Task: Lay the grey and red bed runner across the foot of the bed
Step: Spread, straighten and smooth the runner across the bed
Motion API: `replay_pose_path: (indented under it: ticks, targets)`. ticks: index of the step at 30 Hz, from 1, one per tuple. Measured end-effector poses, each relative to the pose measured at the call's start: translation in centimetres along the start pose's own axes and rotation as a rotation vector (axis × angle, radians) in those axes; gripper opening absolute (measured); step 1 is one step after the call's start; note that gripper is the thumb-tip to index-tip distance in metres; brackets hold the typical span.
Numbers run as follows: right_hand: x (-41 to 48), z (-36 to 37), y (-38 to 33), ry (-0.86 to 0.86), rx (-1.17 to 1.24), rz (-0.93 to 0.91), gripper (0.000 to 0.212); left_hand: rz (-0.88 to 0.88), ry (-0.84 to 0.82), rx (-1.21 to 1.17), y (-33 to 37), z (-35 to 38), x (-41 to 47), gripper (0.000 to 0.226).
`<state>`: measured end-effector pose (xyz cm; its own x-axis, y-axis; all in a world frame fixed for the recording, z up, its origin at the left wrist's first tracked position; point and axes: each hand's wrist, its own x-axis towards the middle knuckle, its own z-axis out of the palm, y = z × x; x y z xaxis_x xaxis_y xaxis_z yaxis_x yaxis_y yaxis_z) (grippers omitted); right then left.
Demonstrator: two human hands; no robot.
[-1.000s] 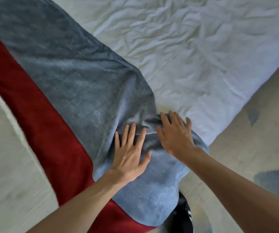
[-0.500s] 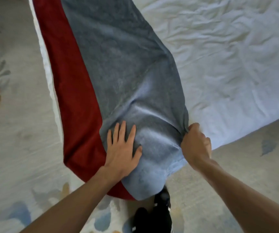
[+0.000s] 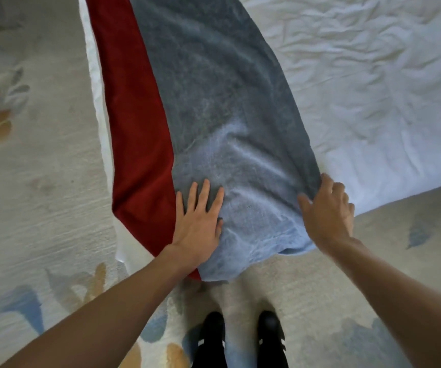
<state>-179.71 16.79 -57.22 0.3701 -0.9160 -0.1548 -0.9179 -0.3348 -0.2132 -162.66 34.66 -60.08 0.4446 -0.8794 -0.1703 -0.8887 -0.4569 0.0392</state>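
- Two black shoes with white marks stand at the bottom centre of the frame, on a pale carpet with blue and orange blotches.
- Both bare forearms reach up from the lower corners toward the middle of the frame.
- The left hand lies flat on the grey part of the runner, just beside the red band. Its fingers are straight and spread wide, holding nothing.
- The right hand is at the runner's right edge, centre right of the frame. Its fingers curl over that edge and the thumb lies on the grey cloth, so it grips the fabric.
- The runner's near end hangs over the corner of the bed, just above the shoes, with soft folds between the two hands.
- From there the runner stretches to the top of the frame along the bed's left edge, with the red band on the left and the grey on the right.
- A wrinkled white sheet fills the upper right.
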Motion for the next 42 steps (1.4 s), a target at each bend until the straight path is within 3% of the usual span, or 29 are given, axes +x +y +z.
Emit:
replay_pose_path:
  ticks: [2,7,12,14,18,22,26,29,34,38,42]
  targets:
    - [-0.1,0.4,0.2,0.009,-0.068,-0.105,0.05,-0.004,-0.024,0.025,0.2,0.1,0.1,0.061]
    - [1.9,0.3,0.9,-0.028,-0.005,-0.014,0.02,0.009,-0.018,0.093,-0.1,-0.7,0.2,0.05]
    - [2.4,-0.4,2.9,0.02,0.027,-0.011,0.013,0.116,0.065,-0.011,0.7,-1.5,-0.6,0.022]
    - [2.5,-0.6,3.5,0.012,-0.019,-0.005,0.013,0.178,0.058,0.012,1.2,-1.0,-1.3,0.024]
    - [2.5,-0.8,2.1,-0.051,-0.045,0.039,0.022,0.111,0.075,-0.066,1.6,-0.7,-2.2,0.025]
    - [0.8,-0.7,-0.6,0.05,-0.033,-0.198,0.031,-0.007,0.21,-0.178,0.8,-1.9,-2.5,0.027]
    - [-1.8,-0.2,-3.8,-0.047,-0.059,-0.432,0.043,-0.332,0.372,-0.241,-1.4,-3.7,-3.2,0.044]
    - [-4.2,0.7,-6.4,-0.112,-0.068,-0.563,0.047,-0.507,0.395,-0.294,-3.7,-4.3,-4.1,0.05]
    - [-6.6,2.2,-10.7,-0.175,-0.127,-0.786,0.051,-0.594,0.361,-0.361,-6.8,-4.3,-5.4,0.044]
    - [-8.2,2.6,-13.9,-0.203,-0.116,-0.83,0.056,-0.636,0.312,-0.468,-8.3,-4.0,-6.2,0.046]
    - [-9.7,2.8,-16.4,-0.229,-0.073,-0.884,0.06,-0.601,0.376,-0.601,-9.0,-3.6,-6.9,0.045]
